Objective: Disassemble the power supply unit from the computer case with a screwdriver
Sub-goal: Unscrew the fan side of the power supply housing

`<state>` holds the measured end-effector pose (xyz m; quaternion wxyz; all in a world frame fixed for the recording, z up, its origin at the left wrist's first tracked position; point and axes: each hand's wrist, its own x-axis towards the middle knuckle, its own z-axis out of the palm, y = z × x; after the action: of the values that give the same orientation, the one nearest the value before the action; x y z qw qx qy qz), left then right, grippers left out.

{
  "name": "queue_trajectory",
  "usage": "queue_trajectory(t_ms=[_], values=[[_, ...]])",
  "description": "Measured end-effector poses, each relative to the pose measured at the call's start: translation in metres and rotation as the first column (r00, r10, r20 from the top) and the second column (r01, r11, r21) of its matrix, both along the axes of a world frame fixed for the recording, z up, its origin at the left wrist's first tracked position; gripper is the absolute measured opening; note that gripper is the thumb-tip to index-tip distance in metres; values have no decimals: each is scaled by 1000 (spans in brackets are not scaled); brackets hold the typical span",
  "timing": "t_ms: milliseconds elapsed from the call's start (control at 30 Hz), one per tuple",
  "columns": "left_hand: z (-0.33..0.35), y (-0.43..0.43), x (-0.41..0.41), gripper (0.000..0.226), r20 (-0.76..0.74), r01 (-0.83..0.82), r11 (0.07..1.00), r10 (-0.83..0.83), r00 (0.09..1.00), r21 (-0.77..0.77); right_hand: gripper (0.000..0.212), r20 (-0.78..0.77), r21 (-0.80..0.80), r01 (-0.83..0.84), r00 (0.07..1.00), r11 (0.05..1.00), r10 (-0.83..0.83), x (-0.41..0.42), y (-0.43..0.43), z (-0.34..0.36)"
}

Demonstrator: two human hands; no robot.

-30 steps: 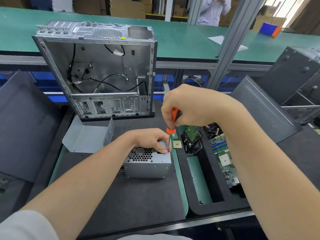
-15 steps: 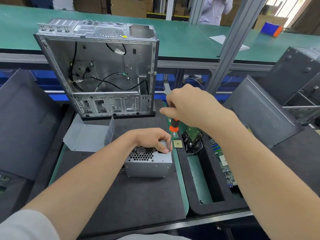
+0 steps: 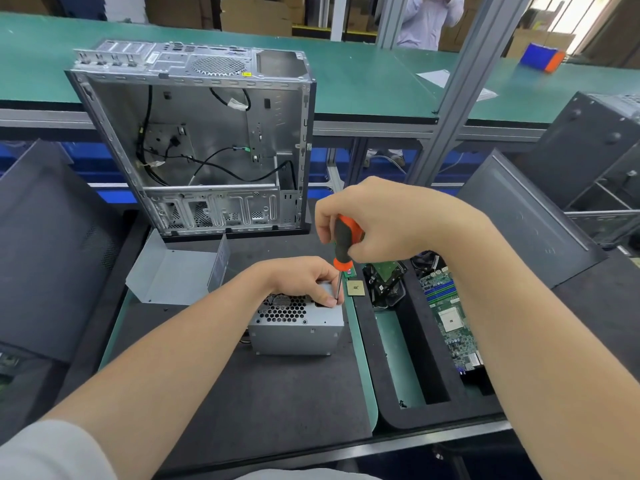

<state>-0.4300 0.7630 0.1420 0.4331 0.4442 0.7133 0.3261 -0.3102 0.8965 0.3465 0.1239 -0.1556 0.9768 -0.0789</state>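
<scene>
power supply unit point(image 3: 294, 329) out of computer case point(image 3: 207, 140), sits on black mat point(image 3: 277, 393) just in front. left hand point(image 3: 304, 278) curled over top right corner, pinning it, probably so box doesn't skate. right hand point(image 3: 377, 220) wrapped round screwdriver point(image 3: 346, 242), shaft straight down at that corner. screw hidden by fingers.

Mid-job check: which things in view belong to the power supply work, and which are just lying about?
In the job: power supply unit, screwdriver, right hand gripping its handle, left hand steadying its tip on the unit, computer case.
Lying about: loose metal cover, processor chip, hard drive, motherboard, foam tray.
</scene>
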Motion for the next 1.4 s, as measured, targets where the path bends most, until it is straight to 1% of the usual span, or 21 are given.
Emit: queue_trajectory(t_ms=[33, 67, 133, 167, 200, 267, 400, 467, 500, 600, 767, 833, 867, 900, 933, 1000, 1033, 1067, 1133, 1267, 1400], values=[[0, 0, 0, 17, -5, -1, 1000, 1, 1000, -8, 14, -41, 36, 21, 999, 999, -20, 1, -2, -3], [0, 0, 0, 18, -9, -1, 1000, 1, 1000, -15, 25, -117, 104, 78, 991, 991, -66, 1, -4, -8], [0, 1, 0, 17, -6, 3, 1000, -3, 1000, -18, 62, -300, 266, 228, 943, 937, -145, 1, -9, -13], [1, 1, 1, 16, -11, 5, 1000, -5, 1000, -18, 71, -346, 282, 278, 922, 918, -172, -1, -12, -15], [1, 1, 1, 16, -20, 4, 1000, -4, 1000, -18, 74, -349, 260, 302, 915, 917, -202, -3, -14, -17], [2, 0, 1, 14, -26, 5, 1000, -5, 1000, -14, 65, -308, 218, 291, 926, 932, -217, -7, -15, -18], [3, -1, 3, 11, -24, 12, 1000, -11, 1000, 6, 25, -168, 148, 113, 982, 982, -88, -6, -11, -11], [4, -1, 4, 8, -23, 13, 1000, -13, 1000, 12, 7, -137, 99, 33, 990, 995, -19, -3, -8, -7], [4, -1, 4, 7, -15, 11, 1000, -11, 1000, 10, 3, -132, 86, 2, 991, 996, 9, -2, -5, -5], [5, -1, 5, 9, 18, 8, 1000, -8, 1000, 5, 17, -123, 77, -36, 991, 996, 45, -1, 1, -1], [5, 0, 5, 9, -13, -1, 1000, 1, 1000, -2, 44, -15, 46, -51, 999, 998, 52, -2, 7, 7], [5, -1, 5, 12, -22, -7, 1000, 7, 1000, -5, 41, 9, 65, -55, 998, 996, 55, -2, 6, 5], [5, -1, 5, 14, -23, -11, 1000, 11, 1000, -6, 33, 14, 81, -50, 999, 995, 49, -1, 5, 2], [5, -1, 5, 15, -27, -18, 1000, 18, 999, -7, 21, -13, 104, -34, 999, 994, 36, 0, 3, -1], [5, -1, 6, 16, -35, -24, 1000, 24, 999, -7, 19, -81, 144, 5, 997, 990, 7, 0, 1, -5], [6, -1, 6, 13, -34, -16, 1000, 16, 999, -6, 55, -284, 242, 131, 957, 961, -58, -1, -4, -12], [7, -1, 6, 9, -30, -7, 1000, 7, 1000, -5, 67, -350, 261, 188, 933, 947, -89, -2, -8, -15], [8, 0, 7, 6, -31, -1, 1000, 1, 1000, -5, 72, -370, 245, 224, 921, 943, -123, -3, -11, -17], [10, 0, 7, 6, -29, -1, 1000, 1, 1000, -6, 65, -306, 193, 231, 938, 954, -166, -7, -12, -18], [9, -1, 8, 9, -19, -5, 1000, 5, 1000, -11, 24, -164, 119, 71, 985, 990, -51, -7, -7, -13], [10, -1, 8, 8, -36, -1, 1000, 1, 999, -9, 10, -126, 42, -67, 989, 997, 72, -5, -1, -7]])
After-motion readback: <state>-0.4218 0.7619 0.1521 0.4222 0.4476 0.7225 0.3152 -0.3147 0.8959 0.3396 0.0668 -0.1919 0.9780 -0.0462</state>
